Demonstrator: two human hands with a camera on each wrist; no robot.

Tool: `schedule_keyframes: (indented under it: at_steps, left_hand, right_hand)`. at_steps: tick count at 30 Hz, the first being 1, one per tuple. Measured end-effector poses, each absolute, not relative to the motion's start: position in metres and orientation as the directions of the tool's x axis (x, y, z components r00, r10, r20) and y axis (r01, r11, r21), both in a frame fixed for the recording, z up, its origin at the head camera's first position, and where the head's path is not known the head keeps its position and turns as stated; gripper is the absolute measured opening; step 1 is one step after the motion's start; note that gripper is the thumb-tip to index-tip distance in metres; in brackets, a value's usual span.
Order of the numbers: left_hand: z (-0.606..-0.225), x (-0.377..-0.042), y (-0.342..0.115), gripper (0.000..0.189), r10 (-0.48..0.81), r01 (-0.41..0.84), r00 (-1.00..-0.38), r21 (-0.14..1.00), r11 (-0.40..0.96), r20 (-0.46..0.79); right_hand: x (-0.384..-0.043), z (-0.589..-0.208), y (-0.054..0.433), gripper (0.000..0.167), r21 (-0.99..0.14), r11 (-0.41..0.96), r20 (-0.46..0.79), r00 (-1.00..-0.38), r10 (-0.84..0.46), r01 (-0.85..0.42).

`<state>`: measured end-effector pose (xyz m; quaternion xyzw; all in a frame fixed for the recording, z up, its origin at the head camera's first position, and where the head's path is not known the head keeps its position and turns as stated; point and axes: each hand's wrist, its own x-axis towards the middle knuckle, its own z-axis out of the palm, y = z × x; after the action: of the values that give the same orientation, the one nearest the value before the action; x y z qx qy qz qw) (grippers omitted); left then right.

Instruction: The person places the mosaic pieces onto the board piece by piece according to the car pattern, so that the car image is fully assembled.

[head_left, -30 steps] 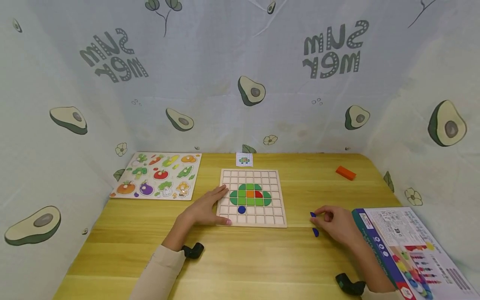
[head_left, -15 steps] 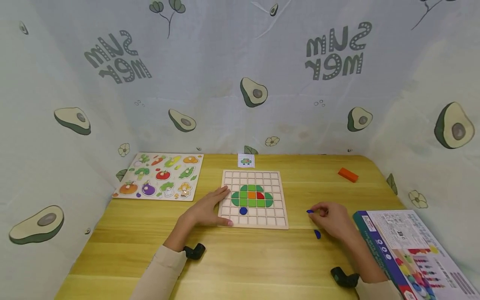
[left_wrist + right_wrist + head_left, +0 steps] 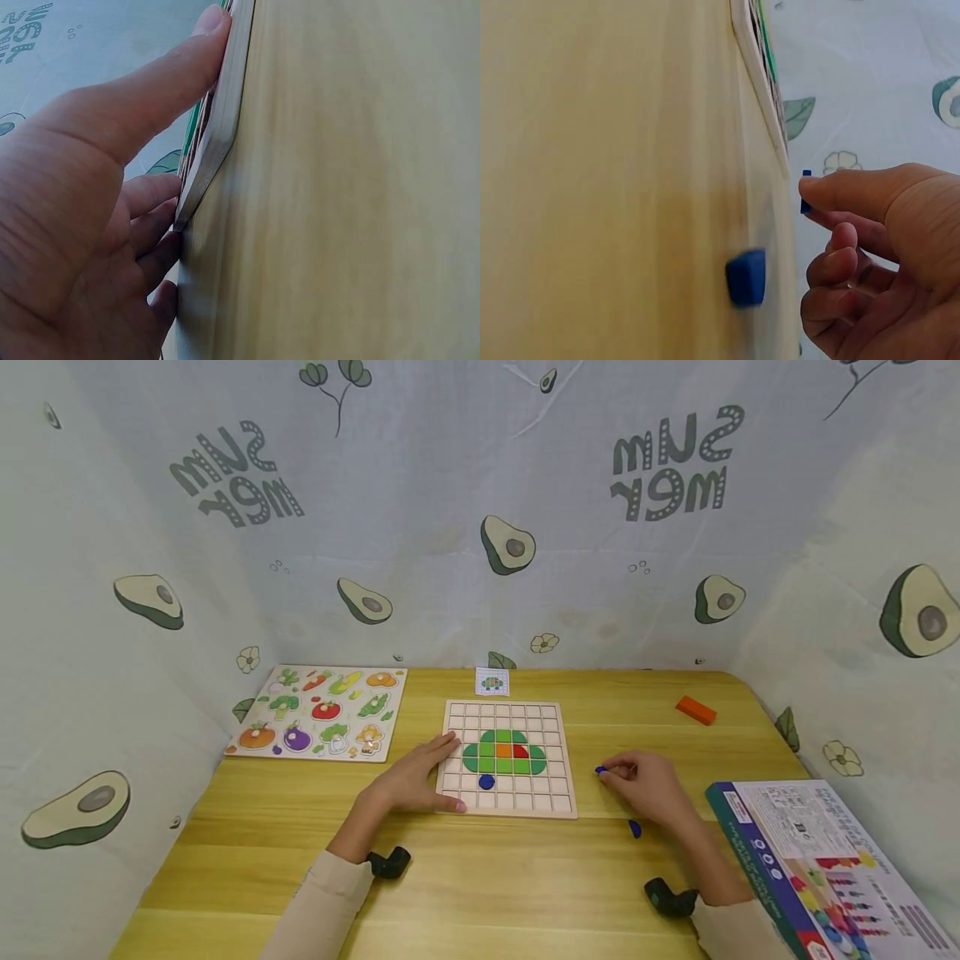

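Observation:
My left hand lies at the left side of a wooden grid board, thumb on its front left corner and extended fingers touching its left edge. In the left wrist view the thumb rests on the board's rim. Green, orange and red pieces form a domed shape on the grid, with a blue round piece below it. Right of the board, my right hand pinches a small blue piece between thumb and index finger, above the table. Another blue half-round piece lies on the table nearby.
A small picture card lies behind the board. A vegetable puzzle board is at the back left. An orange block lies at the back right, and a printed box at the right edge. A patterned cloth surrounds the table.
My right hand has lifted the blue piece off the table and carried it left and slightly away, toward the board. My left hand stays at the board's edge.

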<state>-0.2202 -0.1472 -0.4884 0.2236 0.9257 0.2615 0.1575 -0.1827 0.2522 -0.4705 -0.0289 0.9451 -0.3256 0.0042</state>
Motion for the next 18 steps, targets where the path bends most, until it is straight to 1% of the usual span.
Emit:
schedule_keyframes:
  at_steps: [7,18]
  left_hand:
    - [-0.49,-0.22,-0.147,0.114,0.502,0.339,-0.848,0.551,0.763,-0.173]
    - [-0.49,-0.219,-0.147,0.114,0.494,0.336,-0.854,0.55,0.765,-0.166]
  right_hand:
    - [-0.19,-0.468,0.233,0.018,-0.623,0.772,0.055,-0.992,-0.117,-0.126]
    - [-0.198,-0.466,0.201,0.012,-0.637,0.753,0.053,-0.984,-0.171,-0.165]
